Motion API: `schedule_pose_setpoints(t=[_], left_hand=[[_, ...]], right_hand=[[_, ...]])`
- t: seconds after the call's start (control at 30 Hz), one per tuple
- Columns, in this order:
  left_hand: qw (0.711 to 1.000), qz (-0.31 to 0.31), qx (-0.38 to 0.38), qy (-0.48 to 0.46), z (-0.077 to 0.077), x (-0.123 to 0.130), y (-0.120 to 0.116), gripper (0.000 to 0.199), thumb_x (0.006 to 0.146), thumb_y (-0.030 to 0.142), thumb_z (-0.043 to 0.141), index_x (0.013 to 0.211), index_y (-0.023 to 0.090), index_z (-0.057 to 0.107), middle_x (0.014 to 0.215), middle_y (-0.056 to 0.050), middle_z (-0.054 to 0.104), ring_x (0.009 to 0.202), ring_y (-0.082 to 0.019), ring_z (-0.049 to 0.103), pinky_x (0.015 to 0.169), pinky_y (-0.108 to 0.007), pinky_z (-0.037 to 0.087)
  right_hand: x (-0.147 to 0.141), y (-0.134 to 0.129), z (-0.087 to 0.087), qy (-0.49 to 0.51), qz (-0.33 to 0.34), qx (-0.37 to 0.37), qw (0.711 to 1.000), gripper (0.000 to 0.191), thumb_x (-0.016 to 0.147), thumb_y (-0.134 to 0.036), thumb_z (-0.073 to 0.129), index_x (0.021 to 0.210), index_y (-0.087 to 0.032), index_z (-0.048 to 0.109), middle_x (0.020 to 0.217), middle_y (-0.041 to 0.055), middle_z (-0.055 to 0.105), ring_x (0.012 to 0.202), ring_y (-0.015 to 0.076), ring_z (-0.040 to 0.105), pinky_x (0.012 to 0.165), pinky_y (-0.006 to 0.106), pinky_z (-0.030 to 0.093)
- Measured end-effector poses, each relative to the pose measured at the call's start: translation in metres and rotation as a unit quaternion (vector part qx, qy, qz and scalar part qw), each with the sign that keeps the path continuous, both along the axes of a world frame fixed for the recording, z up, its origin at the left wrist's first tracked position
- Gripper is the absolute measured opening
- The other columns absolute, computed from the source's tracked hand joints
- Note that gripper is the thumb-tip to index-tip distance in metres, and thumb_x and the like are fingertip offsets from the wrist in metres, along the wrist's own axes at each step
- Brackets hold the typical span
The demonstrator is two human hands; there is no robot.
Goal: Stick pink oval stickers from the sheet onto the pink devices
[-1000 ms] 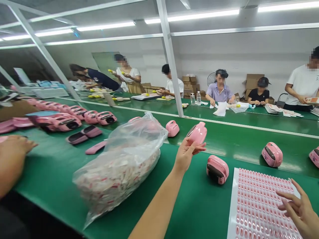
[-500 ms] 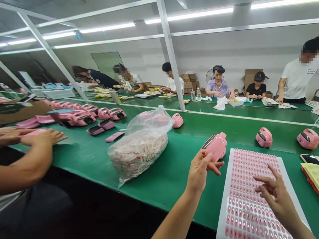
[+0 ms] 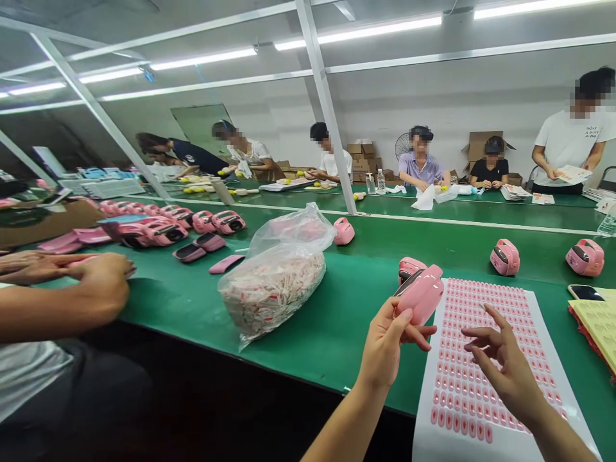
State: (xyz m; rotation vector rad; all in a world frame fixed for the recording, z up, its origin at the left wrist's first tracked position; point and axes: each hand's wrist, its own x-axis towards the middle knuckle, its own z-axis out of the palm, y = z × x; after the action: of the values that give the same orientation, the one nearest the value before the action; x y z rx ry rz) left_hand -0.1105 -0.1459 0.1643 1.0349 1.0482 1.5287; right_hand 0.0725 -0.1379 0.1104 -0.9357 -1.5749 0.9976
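My left hand (image 3: 385, 343) is closed around a pink plastic housing (image 3: 422, 296), rounded and glossy, with a dark panel on its left side. The housing is tilted and held above the green table. My right hand (image 3: 510, 366) is over a sheet of small pink oval stickers (image 3: 486, 340), its fingers spread and pointing toward the housing. At the index fingertip is a small whitish spot; I cannot tell whether it is a sticker or the nail. Just behind the held piece, another pink housing (image 3: 409, 264) is partly hidden.
A clear plastic bag of small printed packets (image 3: 274, 295) lies left of my hands. Pink housings (image 3: 505, 256) sit along the belt. At far left, a co-worker's hands (image 3: 101, 269) work near piled pink parts (image 3: 149, 230). A phone (image 3: 584, 292) and yellow sheets (image 3: 597, 324) lie right.
My right hand has shifted left, closer to the held housing. A second housing now shows behind it. The co-worker's arm at left moved right. A person at far right has lifted papers.
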Motion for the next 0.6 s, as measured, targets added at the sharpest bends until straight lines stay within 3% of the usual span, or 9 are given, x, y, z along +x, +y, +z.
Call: schedule_pose_setpoints(t=[0.23, 0.37, 0.5, 0.6], left_hand=[[1.000, -0.005, -0.005, 0.014, -0.014, 0.005, -0.005, 0.026, 0.073, 0.042, 0.053, 0.080, 0.020, 0.042, 0.033, 0.004, 0.056, 0.051, -0.020, 0.065, 0.060, -0.028, 0.048], [1.000, -0.011, -0.011, 0.017, -0.027, 0.009, -0.007, 0.025, 0.076, 0.043, 0.053, 0.080, 0.020, 0.043, 0.032, 0.006, 0.054, 0.049, -0.019, 0.064, 0.058, -0.027, 0.048], [0.999, -0.047, -0.021, 0.010, -0.034, 0.015, -0.011, 0.026, 0.077, 0.042, 0.055, 0.082, 0.019, 0.045, 0.032, 0.006, 0.054, 0.047, -0.018, 0.063, 0.056, -0.026, 0.047], [0.996, -0.078, -0.028, -0.006, -0.034, 0.019, -0.013, 0.026, 0.076, 0.039, 0.058, 0.085, 0.018, 0.046, 0.035, 0.005, 0.057, 0.047, -0.017, 0.063, 0.058, -0.026, 0.048]], right_hand=[[-0.012, -0.001, -0.005, 0.004, 0.023, 0.049, 0.999, 0.053, 0.088, -0.035, 0.045, 0.135, -0.024, 0.022, 0.101, 0.0101, 0.063, 0.080, 0.0190, 0.062, 0.072, 0.037, 0.054], [-0.017, 0.003, -0.008, -0.036, -0.006, 0.138, 0.990, 0.054, 0.088, -0.028, 0.044, 0.136, -0.027, 0.019, 0.120, 0.0140, 0.050, 0.079, 0.0174, 0.061, 0.067, 0.035, 0.055], [-0.022, 0.017, -0.006, -0.123, -0.067, 0.251, 0.958, 0.060, 0.086, -0.023, 0.044, 0.139, -0.026, 0.015, 0.125, 0.0163, 0.045, 0.077, 0.0183, 0.059, 0.063, 0.037, 0.055], [-0.022, 0.032, 0.001, -0.176, -0.093, 0.314, 0.928, 0.062, 0.085, -0.018, 0.041, 0.140, -0.023, 0.013, 0.122, 0.0164, 0.049, 0.090, 0.0231, 0.059, 0.069, 0.040, 0.055]])
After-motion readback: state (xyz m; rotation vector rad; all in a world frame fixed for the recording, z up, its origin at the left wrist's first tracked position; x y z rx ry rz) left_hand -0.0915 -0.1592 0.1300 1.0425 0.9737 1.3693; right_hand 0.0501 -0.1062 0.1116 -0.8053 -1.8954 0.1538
